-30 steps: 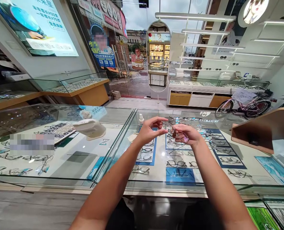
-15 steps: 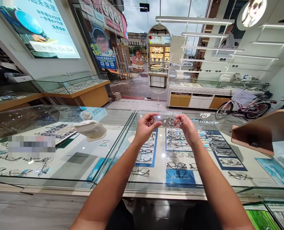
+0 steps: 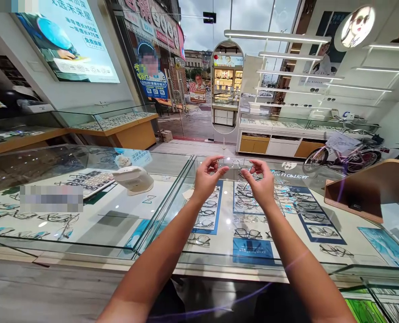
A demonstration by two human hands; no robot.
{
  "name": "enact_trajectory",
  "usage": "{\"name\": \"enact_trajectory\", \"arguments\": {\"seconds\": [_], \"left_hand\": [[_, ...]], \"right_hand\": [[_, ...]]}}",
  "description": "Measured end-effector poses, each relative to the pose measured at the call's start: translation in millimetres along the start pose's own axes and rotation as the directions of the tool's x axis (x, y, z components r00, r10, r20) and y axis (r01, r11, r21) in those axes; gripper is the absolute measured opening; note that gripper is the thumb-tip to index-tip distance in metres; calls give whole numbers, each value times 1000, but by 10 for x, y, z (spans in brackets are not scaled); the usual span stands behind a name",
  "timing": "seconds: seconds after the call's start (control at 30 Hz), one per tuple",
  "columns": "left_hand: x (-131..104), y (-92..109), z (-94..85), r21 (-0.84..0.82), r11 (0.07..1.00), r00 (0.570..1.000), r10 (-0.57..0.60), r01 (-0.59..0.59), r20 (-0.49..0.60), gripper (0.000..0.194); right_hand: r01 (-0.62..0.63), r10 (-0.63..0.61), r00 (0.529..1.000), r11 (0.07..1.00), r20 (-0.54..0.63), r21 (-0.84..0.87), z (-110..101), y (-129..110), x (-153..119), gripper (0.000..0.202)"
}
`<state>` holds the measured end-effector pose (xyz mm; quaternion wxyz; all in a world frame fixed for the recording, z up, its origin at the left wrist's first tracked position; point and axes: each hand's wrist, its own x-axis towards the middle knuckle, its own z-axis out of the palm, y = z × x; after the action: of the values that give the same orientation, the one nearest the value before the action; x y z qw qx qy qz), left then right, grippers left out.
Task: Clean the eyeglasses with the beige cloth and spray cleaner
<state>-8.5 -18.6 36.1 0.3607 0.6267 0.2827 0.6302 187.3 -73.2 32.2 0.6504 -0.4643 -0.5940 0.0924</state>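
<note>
Turned since half a second ago, the right hand point(image 3: 260, 180) is now being held with its thumb toward the middle, and the eyeglasses point(image 3: 231, 163) are being shown more plainly between both hands. By the left hand point(image 3: 206, 178), half closed, one end of them is being pinched between thumb and fingers; by the right hand, curled similarly, the other end is being gripped. They are being kept in the air above the glass counter point(image 3: 202, 259). Clear, rounded lenses with thin rims are being seen, but the rim's material cannot be told, and the temples are being mostly hidden by the hands. Under the smooth, transparent top, rows of thin spectacle frames point(image 3: 248, 233) are being displayed, near a flat blue card point(image 3: 253, 251). Further left, a white device point(image 3: 133, 180) with curved body is being shown, and some frames are being covered by a pixelated patch point(image 3: 51, 198). At right, a brown stand point(image 3: 357, 197) is being cut off.
</note>
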Motion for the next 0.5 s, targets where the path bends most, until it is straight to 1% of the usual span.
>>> {"name": "enact_trajectory", "arguments": {"seconds": [0.07, 0.13, 0.17, 0.23, 0.3, 0.4, 0.5], "left_hand": [[78, 116, 19, 48, 998, 999, 46, -46, -12, 48], [205, 296, 48, 103, 984, 989, 145, -142, -23, 46], [279, 403, 67, 137, 969, 977, 210, -203, -32, 45], [426, 623, 115, 190, 928, 941, 335, -320, -50, 45], [537, 821, 167, 199, 896, 907, 416, -397, -65, 45], [602, 1012, 228, 224, 872, 879, 466, -436, -102, 44], [587, 1060, 243, 254, 872, 876, 462, -418, -143, 47]], "right_hand": [[5, -5, 1000, 1000, 12, 4, -32, -123, 113, 46], [47, -47, 999, 999, 4, 5, -81, -310, 271, 45], [77, -77, 997, 997, 5, 5, -107, -419, 359, 45], [144, -145, 988, 989, -56, -10, -154, -637, 526, 44], [184, -186, 974, 983, -129, -24, -181, -816, 654, 43], [214, -219, 958, 976, -183, -48, -183, -958, 744, 43], [217, -230, 956, 972, -184, -91, -169, -969, 744, 44]]}}
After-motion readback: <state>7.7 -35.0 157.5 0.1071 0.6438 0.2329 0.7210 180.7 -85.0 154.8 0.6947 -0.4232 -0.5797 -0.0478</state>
